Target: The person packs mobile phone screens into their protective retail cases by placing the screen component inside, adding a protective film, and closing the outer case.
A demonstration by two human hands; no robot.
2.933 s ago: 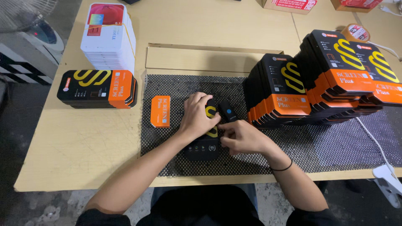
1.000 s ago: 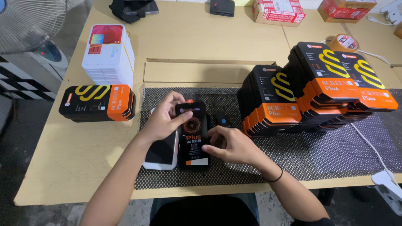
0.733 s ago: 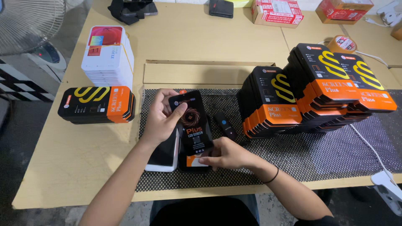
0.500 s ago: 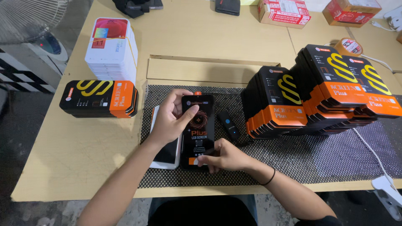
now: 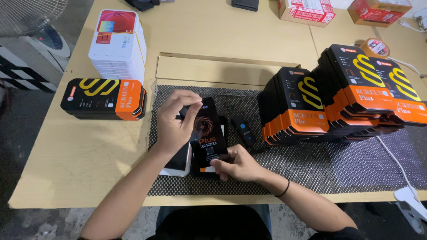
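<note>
Left hand (image 5: 174, 119) gripping top end of black sleeve (image 5: 207, 133), fingers curled over its upper edge. Right hand (image 5: 235, 163) pinching bottom end of same sleeve, thumb on front near orange strip. Sleeve held between both hands, tilted slightly, lifted just above black mesh mat (image 5: 311, 164), roughly at mat's left-centre. White flat panel (image 5: 179, 162) lying on mat just beside sleeve, partly under left wrist. Small black device (image 5: 244, 129) with blue light resting on mat right of sleeve, near but apart. Stack of black-and-orange boxes (image 5: 297, 106) on right part of mat, taller stacks (image 5: 373, 91) behind it toward right edge. 1 short pile of same boxes (image 5: 104, 98) on bare wooden table (image 5: 84, 155) left of mat. White stack bound with rubber band (image 5: 118, 44) behind that pile. Tape roll (image 5: 372, 46) at far right. Cardboard cartons (image 5: 306, 10) along far edge. Flat cardboard sheet (image 5: 213, 70) behind mat. Black band on right wrist (image 5: 283, 189). Fan (image 5: 31, 15) off table at upper left.
</note>
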